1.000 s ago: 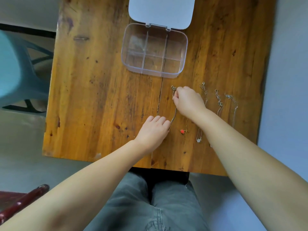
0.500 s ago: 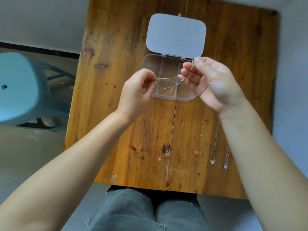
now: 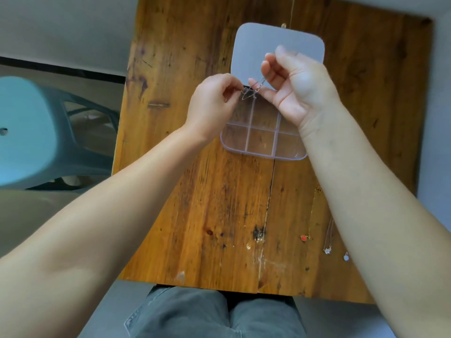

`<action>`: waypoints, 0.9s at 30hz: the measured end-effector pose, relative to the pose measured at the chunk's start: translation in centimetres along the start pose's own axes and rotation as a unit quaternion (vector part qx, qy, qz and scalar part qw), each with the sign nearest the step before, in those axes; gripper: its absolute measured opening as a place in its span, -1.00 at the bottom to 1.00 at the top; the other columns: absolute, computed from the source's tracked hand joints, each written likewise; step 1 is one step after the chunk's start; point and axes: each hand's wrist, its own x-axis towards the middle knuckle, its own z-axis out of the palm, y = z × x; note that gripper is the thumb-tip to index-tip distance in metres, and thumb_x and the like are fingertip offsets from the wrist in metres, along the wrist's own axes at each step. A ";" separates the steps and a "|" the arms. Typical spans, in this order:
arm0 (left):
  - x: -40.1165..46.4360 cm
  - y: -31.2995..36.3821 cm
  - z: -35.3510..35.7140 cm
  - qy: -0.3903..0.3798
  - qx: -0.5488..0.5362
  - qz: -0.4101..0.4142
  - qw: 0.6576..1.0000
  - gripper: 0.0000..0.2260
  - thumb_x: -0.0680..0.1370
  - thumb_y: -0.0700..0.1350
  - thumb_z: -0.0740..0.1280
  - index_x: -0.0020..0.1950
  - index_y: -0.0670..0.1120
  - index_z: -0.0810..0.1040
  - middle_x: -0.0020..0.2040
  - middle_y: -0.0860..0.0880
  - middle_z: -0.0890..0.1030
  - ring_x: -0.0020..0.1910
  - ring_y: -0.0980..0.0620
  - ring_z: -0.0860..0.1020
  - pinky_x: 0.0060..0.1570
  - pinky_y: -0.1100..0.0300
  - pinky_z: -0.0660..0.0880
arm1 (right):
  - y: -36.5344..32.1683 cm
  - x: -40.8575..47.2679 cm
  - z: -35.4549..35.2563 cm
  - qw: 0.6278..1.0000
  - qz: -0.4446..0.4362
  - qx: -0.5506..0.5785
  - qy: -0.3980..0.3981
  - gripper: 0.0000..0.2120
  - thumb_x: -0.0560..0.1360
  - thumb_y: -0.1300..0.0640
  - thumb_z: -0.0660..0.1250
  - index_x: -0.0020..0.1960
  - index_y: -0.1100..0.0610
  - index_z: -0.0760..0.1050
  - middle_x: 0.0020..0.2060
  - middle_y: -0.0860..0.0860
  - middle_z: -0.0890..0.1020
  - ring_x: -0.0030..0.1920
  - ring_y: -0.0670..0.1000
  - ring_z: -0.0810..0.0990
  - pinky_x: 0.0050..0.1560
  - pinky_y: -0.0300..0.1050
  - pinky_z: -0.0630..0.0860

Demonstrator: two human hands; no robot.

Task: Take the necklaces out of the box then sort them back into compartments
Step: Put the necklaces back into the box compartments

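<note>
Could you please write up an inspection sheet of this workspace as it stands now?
Surface: wooden table, worn, stained, with a crack between planks.
Job's things: clear compartment box open, lid folded back, visible compartments empty; one silver necklace held above it; three necklaces on the table, red pendant, two pale pendants.
Clutter: nothing seen.
Grippers: left hand and right hand both pinch the chain.
Cables: nothing seen.
Surroundings: teal plastic chair at left, grey floor, person's grey trousers.
</note>
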 end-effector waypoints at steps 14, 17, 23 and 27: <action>-0.8 -2.1 2.0 -0.058 0.220 0.083 0.970 -0.85 0.54 -0.18 0.23 0.01 -0.13 0.59 -0.08 -0.10 0.62 -0.01 -0.18 0.45 -0.14 0.07 0.22 | 3.8 2.1 -3.5 0.945 0.010 -0.327 0.028 -0.86 0.60 0.22 0.18 0.05 0.19 0.50 0.03 0.11 0.64 0.03 0.00 0.66 0.13 -0.07 0.58; -1.7 -1.2 1.8 -0.045 0.220 0.081 0.971 -0.86 0.54 -0.19 0.24 -0.01 -0.15 0.59 -0.08 -0.14 0.60 -0.03 -0.20 0.45 -0.15 0.07 0.24 | 1.8 0.6 -6.0 0.951 -0.017 -0.307 0.039 -0.86 0.60 0.23 0.17 0.04 0.19 0.51 0.03 0.12 0.65 0.01 -0.01 0.68 0.04 -0.12 0.61; -7.9 4.8 4.7 -0.071 0.118 0.117 0.983 -0.92 0.51 -0.23 0.28 -0.10 -0.21 0.55 -0.18 -0.15 0.59 -0.18 -0.18 0.48 -0.26 0.00 0.42 | 0.5 -4.2 -15.7 0.886 -0.071 -0.448 0.098 -0.85 0.58 0.18 0.21 -0.08 0.04 0.54 -0.11 0.03 0.68 -0.16 -0.07 0.69 -0.25 -0.29 0.57; -15.8 8.3 9.7 -0.248 0.076 0.110 0.960 -0.90 0.53 -0.12 0.30 -0.05 -0.14 0.53 -0.17 -0.07 0.58 -0.16 -0.11 0.51 -0.19 0.04 0.44 | 4.6 -5.9 -21.7 0.740 -0.021 -0.670 0.048 -0.84 0.54 0.17 0.27 0.08 0.06 0.56 0.04 0.09 0.64 -0.06 0.03 0.60 -0.14 -0.18 0.46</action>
